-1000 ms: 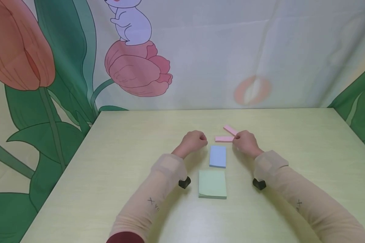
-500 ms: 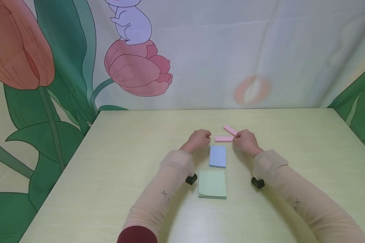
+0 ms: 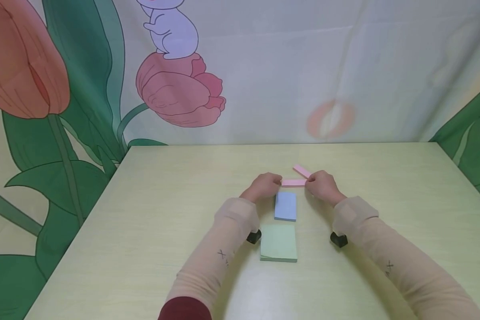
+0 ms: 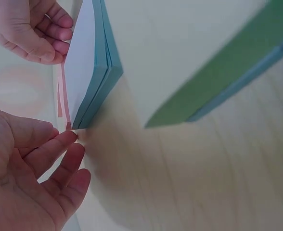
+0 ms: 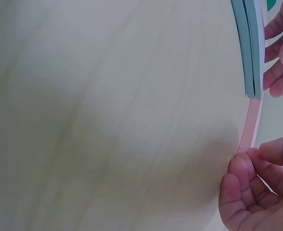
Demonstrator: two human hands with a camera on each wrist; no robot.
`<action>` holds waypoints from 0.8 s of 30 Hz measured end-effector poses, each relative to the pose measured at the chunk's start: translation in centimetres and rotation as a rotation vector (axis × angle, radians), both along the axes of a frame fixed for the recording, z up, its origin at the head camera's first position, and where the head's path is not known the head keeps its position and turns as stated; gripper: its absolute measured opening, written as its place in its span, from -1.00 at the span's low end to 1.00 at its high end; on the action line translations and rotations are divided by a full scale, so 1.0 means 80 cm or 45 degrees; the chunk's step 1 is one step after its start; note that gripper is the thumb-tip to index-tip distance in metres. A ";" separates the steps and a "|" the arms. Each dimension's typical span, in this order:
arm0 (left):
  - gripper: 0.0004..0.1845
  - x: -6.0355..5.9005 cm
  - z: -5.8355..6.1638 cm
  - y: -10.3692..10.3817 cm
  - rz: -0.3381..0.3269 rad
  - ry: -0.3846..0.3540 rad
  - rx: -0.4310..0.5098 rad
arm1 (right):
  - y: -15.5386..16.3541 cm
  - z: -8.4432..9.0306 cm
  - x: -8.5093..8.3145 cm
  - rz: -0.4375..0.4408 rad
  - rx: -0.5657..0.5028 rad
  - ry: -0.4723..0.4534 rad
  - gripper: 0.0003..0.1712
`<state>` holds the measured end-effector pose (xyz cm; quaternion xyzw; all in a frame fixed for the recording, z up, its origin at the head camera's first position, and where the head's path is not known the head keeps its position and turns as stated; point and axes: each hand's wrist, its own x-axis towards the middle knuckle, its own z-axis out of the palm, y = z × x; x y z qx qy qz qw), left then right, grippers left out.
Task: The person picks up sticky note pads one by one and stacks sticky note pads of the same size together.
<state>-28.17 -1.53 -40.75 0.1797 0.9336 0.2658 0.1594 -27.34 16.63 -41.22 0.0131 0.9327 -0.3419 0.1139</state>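
A thin pink strip of notes (image 3: 294, 182) lies flat on the table just beyond a blue note pad (image 3: 286, 206). My right hand (image 3: 319, 185) pinches the strip's right end between thumb and forefinger, plainly so in the right wrist view, where the pink strip (image 5: 251, 126) runs up from my right hand (image 5: 255, 188). My left hand (image 3: 265, 185) has its curled fingertips on the strip's left end. In the left wrist view my left hand (image 4: 33, 180) meets the pink strip (image 4: 63, 98) beside the blue pad (image 4: 91, 67).
A second pink strip (image 3: 302, 170) lies slanted just behind the first. A green note pad (image 3: 278, 242) sits nearer to me than the blue one. The pale table (image 3: 152, 213) is backed by a flower-printed cloth.
My left hand has slid right across the table until its fingertips reached the pink strip's left end. My right hand has kept its pinch and has not moved.
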 end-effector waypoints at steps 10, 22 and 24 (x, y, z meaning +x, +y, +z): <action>-0.78 -0.003 -0.002 0.004 -0.026 0.015 0.005 | 0.001 0.002 0.001 0.016 -0.013 0.006 -0.75; -0.86 0.004 -0.001 0.028 -0.111 0.091 -0.054 | 0.005 0.002 0.000 -0.011 -0.015 0.001 -0.79; -0.84 0.006 0.000 0.031 -0.110 0.092 -0.066 | 0.008 0.002 0.000 -0.032 -0.030 -0.013 -0.78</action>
